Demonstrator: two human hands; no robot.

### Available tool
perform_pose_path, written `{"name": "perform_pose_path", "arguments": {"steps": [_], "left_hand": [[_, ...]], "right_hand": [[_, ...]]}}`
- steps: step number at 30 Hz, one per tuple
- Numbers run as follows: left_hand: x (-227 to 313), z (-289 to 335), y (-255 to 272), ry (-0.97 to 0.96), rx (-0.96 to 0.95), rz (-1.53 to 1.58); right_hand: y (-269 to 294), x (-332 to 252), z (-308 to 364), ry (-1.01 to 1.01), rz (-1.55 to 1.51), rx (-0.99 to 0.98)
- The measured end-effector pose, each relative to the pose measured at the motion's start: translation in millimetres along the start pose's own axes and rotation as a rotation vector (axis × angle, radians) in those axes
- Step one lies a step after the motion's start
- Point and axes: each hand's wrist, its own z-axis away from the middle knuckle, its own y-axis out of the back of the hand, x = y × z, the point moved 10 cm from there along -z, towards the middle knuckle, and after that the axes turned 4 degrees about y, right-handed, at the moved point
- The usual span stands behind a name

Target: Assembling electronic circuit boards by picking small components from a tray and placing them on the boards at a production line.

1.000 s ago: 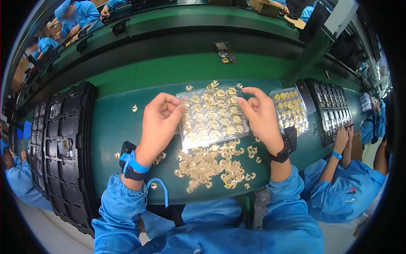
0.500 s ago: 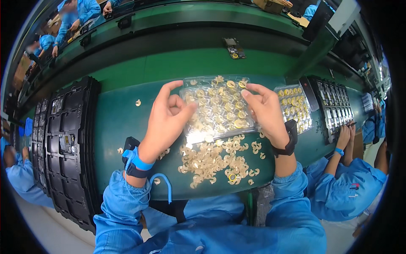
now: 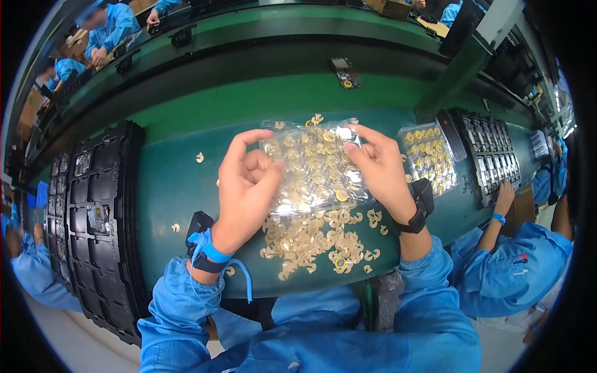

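The green desk [image 3: 174,193] carried a stack of black compartment trays [image 3: 91,248] along its left side. The clear blister tray [image 3: 314,171], loaded with round parts [image 3: 341,194], was located over the middle of the desk. A heap of pale notched discs [image 3: 305,241] lay at its near edge. The left-hand grip [image 3: 247,186] was closed on the tray's left edge; the right-hand grip [image 3: 385,173] pinched its upper right corner. One yellow-ringed disc [image 3: 340,263] lay in the heap.

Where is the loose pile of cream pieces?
In the head view, the pile lies just below centre on the green bench, on the near side of the held clear tray.
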Motion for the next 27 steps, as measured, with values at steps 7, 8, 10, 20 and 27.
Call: {"name": "perform_pose_path", "arguments": {"steps": [7,8,10,20,27], "left_hand": [[-10,-9,10,0.121,0.044,0.276],[-13,-10,5,0.198,-0.011,0.271],[-20,-12,4,0.240,-0.069,0.286],[-22,-11,-6,0.302,-0.134,0.103],[16,-3,-5,0.117,0.007,-0.135]], "right_hand": [[5,-5,-4,-0.072,-0.259,-0.036],[4,-4,-8,-0.042,-0.242,-0.039],[4,-7,-8,-0.097,-0.219,-0.069],[-8,-6,-32,0.032,0.148,-0.093],[-15,-54,-24,0.297,0.646,0.002]]}}
